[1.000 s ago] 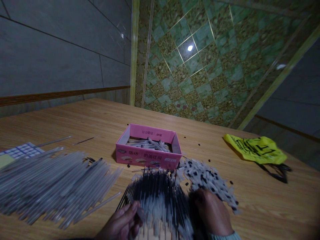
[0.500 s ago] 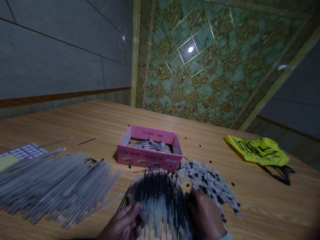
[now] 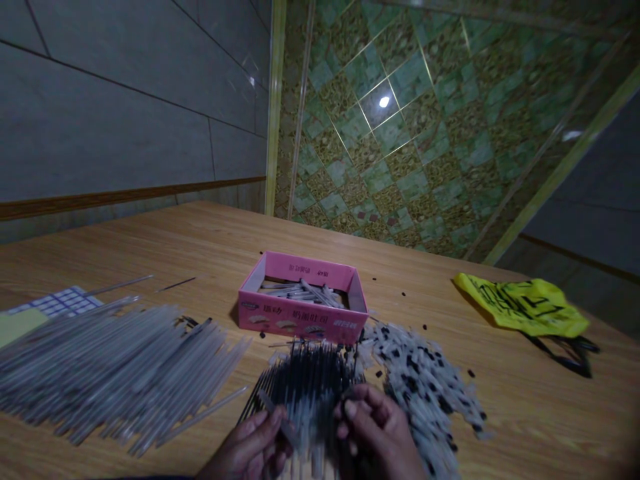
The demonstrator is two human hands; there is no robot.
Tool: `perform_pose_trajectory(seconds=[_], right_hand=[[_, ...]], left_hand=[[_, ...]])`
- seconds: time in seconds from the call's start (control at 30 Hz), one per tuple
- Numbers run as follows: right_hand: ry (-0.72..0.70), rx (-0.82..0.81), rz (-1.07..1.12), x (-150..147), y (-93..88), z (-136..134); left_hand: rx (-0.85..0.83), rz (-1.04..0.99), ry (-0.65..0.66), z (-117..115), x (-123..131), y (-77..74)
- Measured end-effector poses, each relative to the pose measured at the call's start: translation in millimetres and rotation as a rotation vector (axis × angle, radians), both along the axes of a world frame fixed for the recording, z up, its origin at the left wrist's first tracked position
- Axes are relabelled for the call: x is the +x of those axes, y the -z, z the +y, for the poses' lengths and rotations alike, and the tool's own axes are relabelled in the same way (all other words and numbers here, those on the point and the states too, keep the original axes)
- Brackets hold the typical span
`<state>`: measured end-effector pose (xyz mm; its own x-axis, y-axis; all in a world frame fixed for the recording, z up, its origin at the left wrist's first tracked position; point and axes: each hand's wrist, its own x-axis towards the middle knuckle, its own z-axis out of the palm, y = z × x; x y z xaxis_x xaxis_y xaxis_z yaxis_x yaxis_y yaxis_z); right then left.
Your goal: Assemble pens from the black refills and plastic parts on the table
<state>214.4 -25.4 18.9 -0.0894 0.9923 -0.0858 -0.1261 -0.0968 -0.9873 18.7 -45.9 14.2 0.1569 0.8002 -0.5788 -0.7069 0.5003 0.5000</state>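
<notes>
My left hand [image 3: 257, 443] is closed in a pinch around a thin grey translucent tube [image 3: 267, 400], which slants up past the fingertips. To its right my right hand [image 3: 377, 427] has thumb and fingers pressed together; whatever lies between them is dark and blurred. Both hands hover over a bundle of slim dark rods [image 3: 307, 370], with pale ends toward me. Just right of my right hand lies a heap of small white and black pieces [image 3: 425, 387], partly covered by that hand.
A pink open box [image 3: 303, 319] holding thin grey sticks [image 3: 300, 291] stands behind the bundle. Many clear tubes [image 3: 115, 367] are spread at left, by a checked cloth [image 3: 60, 303]. A yellow bag [image 3: 523, 307] with black handles lies on the wooden table [image 3: 200, 233] at right.
My right hand has come from the edge of the white and black heap leftward and up over the rods, near my left hand. My left hand keeps its tube, almost still.
</notes>
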Motion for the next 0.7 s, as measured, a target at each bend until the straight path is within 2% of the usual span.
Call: perform_pose_trajectory(seconds=[0.07, 0.17, 0.33, 0.53, 0.7], right_hand=[[-0.129, -0.127, 0.322, -17.5, 8.2, -4.7], [-0.225, -0.248, 0.504, -32.7, 18.2, -9.4], [-0.277, -0.315, 0.541, -37.4, 27.2, -11.3], [-0.226, -0.314, 0.634, -42.2, 37.1, -13.3], [-0.212, -0.321, 0.6, -42.3, 29.7, -15.1]], left_hand=[[0.015, 0.001, 0.005, 0.5, -0.1, -0.5], [0.048, -0.013, 0.018, 1.5, -0.5, -0.3], [0.043, -0.029, 0.015, 1.8, 0.1, 0.5], [0.027, -0.002, -0.007, 1.7, 0.4, 1.0], [0.049, -0.012, 0.027, 0.9, 1.0, -6.8]])
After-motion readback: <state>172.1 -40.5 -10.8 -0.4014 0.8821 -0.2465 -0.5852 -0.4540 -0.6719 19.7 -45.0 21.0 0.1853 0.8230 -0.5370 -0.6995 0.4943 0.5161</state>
